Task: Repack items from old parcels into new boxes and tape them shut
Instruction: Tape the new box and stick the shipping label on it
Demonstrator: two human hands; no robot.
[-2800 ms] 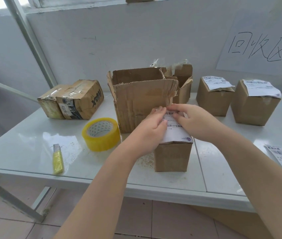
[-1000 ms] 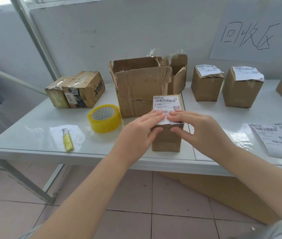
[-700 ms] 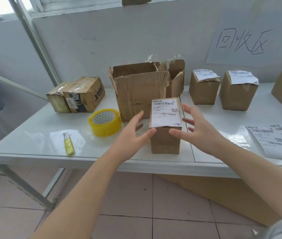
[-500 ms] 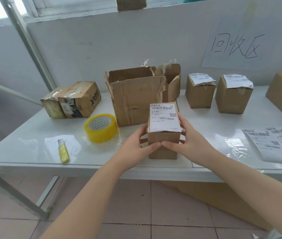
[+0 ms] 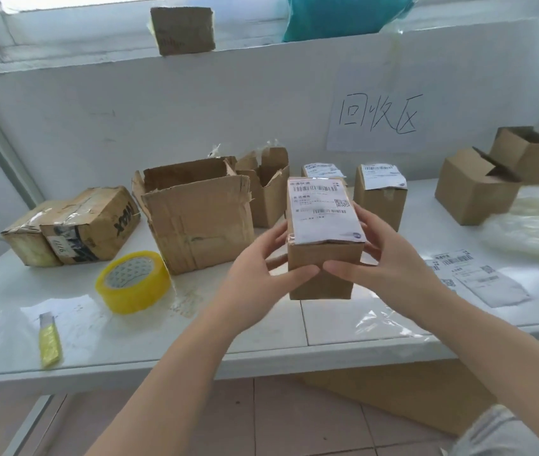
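One white bench is laid with parcels, and near the middle of its front edge a small labelled box is held upright between both hands. The left hand is curled against the box's left side, thumb laid across the front face. The right hand is wrapped round the right side, thumb likewise in front. A yellow tape roll is set well apart, leftward.

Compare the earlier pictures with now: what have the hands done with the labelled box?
Both hands stopped pressing the label, then left hand and right hand gripped the small box by its sides and lifted it. Tape roll, knife, open carton stayed put.
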